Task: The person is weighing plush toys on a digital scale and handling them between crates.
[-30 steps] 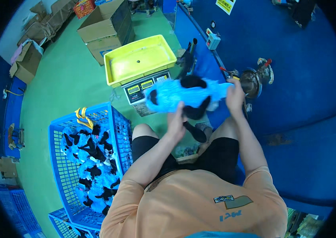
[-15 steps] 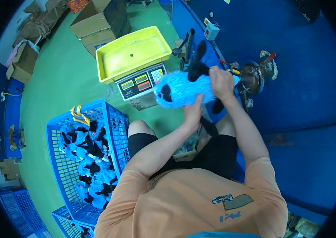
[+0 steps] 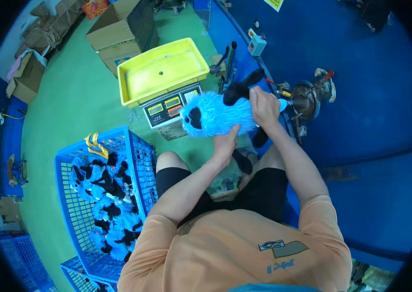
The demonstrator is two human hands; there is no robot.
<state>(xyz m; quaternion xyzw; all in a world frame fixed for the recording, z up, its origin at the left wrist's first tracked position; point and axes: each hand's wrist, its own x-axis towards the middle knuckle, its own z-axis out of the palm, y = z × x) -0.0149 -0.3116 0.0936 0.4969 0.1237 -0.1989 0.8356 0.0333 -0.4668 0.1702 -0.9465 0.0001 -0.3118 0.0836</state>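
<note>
A furry blue plush toy [image 3: 218, 114] with black limbs and a black face patch lies sideways in front of me, its head end to the left. My right hand [image 3: 265, 108] is closed around its right end, close to a round metal fitting [image 3: 308, 102] on the blue machine [image 3: 361, 131]. A pale blue bit of the toy shows between that hand and the fitting; whether it sits over a nozzle is hidden. From below, my left hand [image 3: 225, 146] grips the toy's body, thumb on the fur. A black limb hangs beside it.
A blue plastic basket [image 3: 141, 168] of similar plush toys stands at my left, a yellow strip tied to its rim. Ahead, a yellow tray [image 3: 167, 61] rests on a digital scale [image 3: 167, 108]. Cardboard boxes [image 3: 118, 36] and a switch box [image 3: 257, 45] lie farther off.
The toy and both hands have shifted slightly left in the picture. My left hand has moved a little down and left along the body. Both hands keep hold.
</note>
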